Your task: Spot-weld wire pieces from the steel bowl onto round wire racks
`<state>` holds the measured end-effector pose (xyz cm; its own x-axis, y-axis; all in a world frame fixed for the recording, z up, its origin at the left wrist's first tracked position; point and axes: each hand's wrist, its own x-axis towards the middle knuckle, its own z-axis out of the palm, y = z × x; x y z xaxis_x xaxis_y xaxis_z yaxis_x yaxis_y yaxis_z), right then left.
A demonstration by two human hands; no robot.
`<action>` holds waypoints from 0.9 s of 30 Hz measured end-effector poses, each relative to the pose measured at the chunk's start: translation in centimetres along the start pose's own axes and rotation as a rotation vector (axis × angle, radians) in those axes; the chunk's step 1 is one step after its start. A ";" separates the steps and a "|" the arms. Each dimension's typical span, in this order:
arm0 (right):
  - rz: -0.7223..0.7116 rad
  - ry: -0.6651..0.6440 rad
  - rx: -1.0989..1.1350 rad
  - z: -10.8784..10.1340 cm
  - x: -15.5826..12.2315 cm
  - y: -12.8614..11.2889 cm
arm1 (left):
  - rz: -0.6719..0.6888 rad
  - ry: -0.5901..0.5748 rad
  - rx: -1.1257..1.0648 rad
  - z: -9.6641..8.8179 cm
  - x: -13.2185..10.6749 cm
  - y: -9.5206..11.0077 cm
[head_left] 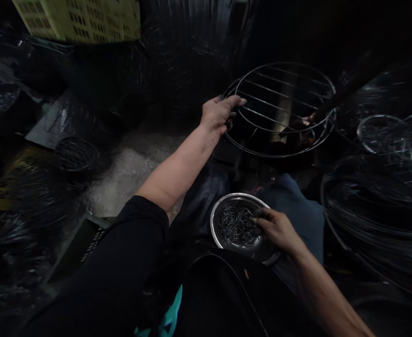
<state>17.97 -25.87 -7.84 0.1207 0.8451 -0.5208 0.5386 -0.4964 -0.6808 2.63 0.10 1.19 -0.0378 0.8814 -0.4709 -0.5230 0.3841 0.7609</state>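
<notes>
A round wire rack, with parallel bars across its upper ring and another ring below, is at the upper right. My left hand is closed on its left rim, arm stretched forward. On my lap sits a shiny metal bowl with a heap of short thin metal pins inside. My right hand reaches over the bowl's right side, thumb and fingers pinched together at the edge of the pins. Whether a pin is between the fingertips is too dark to make out. A rod tip meets the rack's right side.
Bundles of wire rings stand at the right. A yellow plastic crate is at the upper left, a dark green crate at the lower left. A small round wire piece lies left of the bare floor.
</notes>
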 end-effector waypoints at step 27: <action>-0.388 0.148 0.093 -4.1 -4.6 1.1 | 0.107 -0.093 0.093 0.7 -3.3 -2.8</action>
<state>21.49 -29.53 -4.07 0.0457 0.9889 -0.1415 0.4913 -0.1456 -0.8587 4.78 -3.73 0.92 -0.0077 0.9388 -0.3444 -0.4392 0.3062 0.8446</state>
